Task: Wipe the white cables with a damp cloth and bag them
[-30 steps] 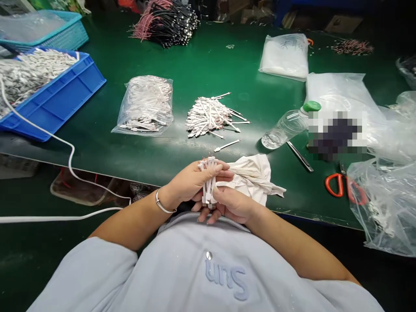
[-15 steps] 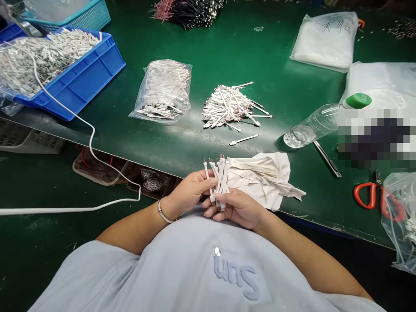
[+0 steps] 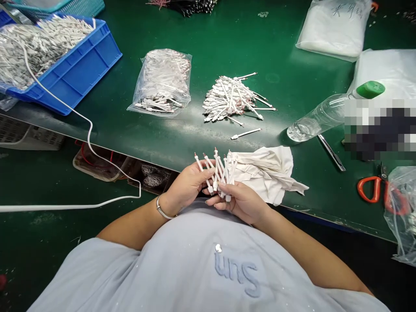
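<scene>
Close to my body, at the table's front edge, both hands hold a fanned bunch of short white cables with connectors (image 3: 222,170). My left hand (image 3: 189,182) pinches the ones on the left side, its thumb lying across them. My right hand (image 3: 242,200) is closed on the right part of the bunch, thumb on top and fingers beneath. Reddish wire tips point away from me. A loose pile of the same white cables (image 3: 229,99) lies farther up the table, and a single cable (image 3: 246,133) rests in front of it. A crumpled cream cloth (image 3: 264,171) sits right behind my right hand.
A clear bag of cables (image 3: 164,82) and a heaped blue crate (image 3: 94,56) stand left. To the right are a tilted bottle with a green cap (image 3: 320,117), a metal tool (image 3: 331,152), orange-handled scissors (image 3: 368,189) and plastic bags (image 3: 334,30). A white cord (image 3: 91,138) hangs at left.
The cables in my hands have spread wider apart, with those on the left leaning farther left. My view has shifted slightly; the things on the table stay in place.
</scene>
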`<state>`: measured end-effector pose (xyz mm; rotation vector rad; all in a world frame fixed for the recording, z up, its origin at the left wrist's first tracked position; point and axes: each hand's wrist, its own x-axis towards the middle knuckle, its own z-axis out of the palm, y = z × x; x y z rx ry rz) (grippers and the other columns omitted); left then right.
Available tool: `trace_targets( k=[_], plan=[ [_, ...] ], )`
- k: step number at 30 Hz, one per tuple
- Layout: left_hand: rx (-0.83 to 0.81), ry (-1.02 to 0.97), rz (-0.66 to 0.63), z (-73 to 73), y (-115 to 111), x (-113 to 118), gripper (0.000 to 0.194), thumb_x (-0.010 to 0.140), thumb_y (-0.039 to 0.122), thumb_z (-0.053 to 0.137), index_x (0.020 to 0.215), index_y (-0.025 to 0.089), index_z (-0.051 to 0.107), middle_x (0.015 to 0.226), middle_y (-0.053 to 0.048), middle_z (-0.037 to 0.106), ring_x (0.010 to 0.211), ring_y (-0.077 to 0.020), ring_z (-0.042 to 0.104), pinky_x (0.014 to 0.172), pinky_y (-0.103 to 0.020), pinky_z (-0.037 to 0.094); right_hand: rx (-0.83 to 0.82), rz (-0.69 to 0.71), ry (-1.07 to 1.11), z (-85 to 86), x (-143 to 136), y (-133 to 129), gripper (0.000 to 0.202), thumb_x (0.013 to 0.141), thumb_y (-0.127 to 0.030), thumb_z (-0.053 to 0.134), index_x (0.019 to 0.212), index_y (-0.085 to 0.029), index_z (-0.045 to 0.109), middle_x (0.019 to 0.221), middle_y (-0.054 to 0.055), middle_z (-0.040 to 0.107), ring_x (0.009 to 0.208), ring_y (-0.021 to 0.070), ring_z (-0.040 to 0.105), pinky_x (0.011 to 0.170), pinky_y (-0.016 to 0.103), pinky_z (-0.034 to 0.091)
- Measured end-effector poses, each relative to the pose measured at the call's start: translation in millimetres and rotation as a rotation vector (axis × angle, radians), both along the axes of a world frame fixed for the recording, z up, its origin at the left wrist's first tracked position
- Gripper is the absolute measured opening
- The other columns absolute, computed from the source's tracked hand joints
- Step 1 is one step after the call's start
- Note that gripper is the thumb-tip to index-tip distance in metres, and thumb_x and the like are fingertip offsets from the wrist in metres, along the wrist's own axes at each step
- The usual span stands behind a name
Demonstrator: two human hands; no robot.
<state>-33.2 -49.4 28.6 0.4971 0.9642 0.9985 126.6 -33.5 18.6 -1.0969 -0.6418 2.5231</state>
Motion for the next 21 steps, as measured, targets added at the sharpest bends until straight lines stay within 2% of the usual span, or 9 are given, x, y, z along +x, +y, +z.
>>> trace_targets(
  k=[3, 7, 10, 12, 14, 18, 21],
  plan=[
    [-0.005, -0.032, -0.033, -0.8, 1.0, -2.5, 0.030, 0.078, 0.034, 0.069, 0.099, 0.015, 0.061, 0.071, 0.001, 0.060, 0.048, -0.0047, 0.045, 0.043, -0.017, 0.034, 0.010, 0.001, -0.020, -1.3, 0.1, 0.5, 0.019, 0.082, -0.024, 0.062, 0.095, -0.011, 0.067, 0.096, 0.010, 0.071, 0.071, 0.0136, 0.071, 0.058, 0.016, 0.057],
    [-0.001, -0.089, -0.170, -6.0, 8.7, -6.8, 0.030, 0.079, 0.037, 0.068, 0.097, 0.014, 0.065, 0.071, -0.002, 0.063, 0.049, -0.0072, 0.050, 0.042, -0.018, 0.036, -0.002, 0.059, -0.012, 0.0, -1.2, 0.5, 0.018, 0.080, -0.025, 0.064, 0.089, -0.010, 0.068, 0.082, 0.010, 0.073, 0.062, 0.0115, 0.069, 0.055, 0.015, 0.055],
    [-0.065, -0.150, -0.226, -9.8, 17.1, -7.7, 0.030, 0.074, 0.034, 0.073, 0.096, 0.013, 0.068, 0.078, -0.006, 0.069, 0.060, -0.0122, 0.061, 0.052, -0.021, 0.047, -0.006, 0.109, 0.025, 1.5, -1.7, 0.1, 0.021, 0.077, -0.028, 0.068, 0.087, -0.010, 0.068, 0.080, 0.010, 0.073, 0.062, 0.0128, 0.069, 0.053, 0.016, 0.055],
    [-0.099, -0.181, -0.217, -9.5, 21.1, -7.0, 0.025, 0.073, 0.027, 0.074, 0.093, 0.012, 0.070, 0.088, -0.009, 0.072, 0.075, -0.0161, 0.067, 0.068, -0.024, 0.052, -0.004, 0.141, 0.048, 1.2, -1.1, 0.0, 0.024, 0.074, -0.030, 0.071, 0.087, -0.011, 0.068, 0.086, 0.010, 0.073, 0.067, 0.0147, 0.071, 0.054, 0.017, 0.056],
    [-0.110, -0.194, -0.205, -6.3, 23.2, -5.7, 0.022, 0.074, 0.024, 0.074, 0.091, 0.011, 0.070, 0.095, -0.011, 0.072, 0.084, -0.0185, 0.068, 0.080, -0.029, 0.052, -0.009, 0.178, 0.068, -0.1, 0.0, 0.6, 0.027, 0.073, -0.031, 0.073, 0.090, -0.011, 0.068, 0.091, 0.011, 0.072, 0.072, 0.0160, 0.071, 0.055, 0.018, 0.057],
    [-0.137, -0.193, -0.214, 3.7, 25.5, -1.2, 0.022, 0.073, 0.015, 0.073, 0.094, 0.012, 0.067, 0.093, -0.010, 0.073, 0.084, -0.0194, 0.069, 0.081, -0.033, 0.053, -0.005, 0.222, 0.083, -1.0, 2.6, 3.5, 0.032, 0.073, -0.030, 0.072, 0.097, -0.011, 0.065, 0.091, 0.011, 0.072, 0.075, 0.0175, 0.071, 0.051, 0.019, 0.055],
    [-0.157, -0.188, -0.145, 9.5, 27.3, 2.3, 0.011, 0.079, 0.011, 0.067, 0.089, 0.012, 0.065, 0.083, -0.007, 0.072, 0.078, -0.0173, 0.069, 0.078, -0.033, 0.054, 0.071, 0.247, 0.015, 1.4, 5.8, 6.1, 0.034, 0.073, -0.035, 0.072, 0.096, -0.012, 0.065, 0.092, 0.011, 0.071, 0.075, 0.0167, 0.070, 0.054, 0.020, 0.055]
  ],
)
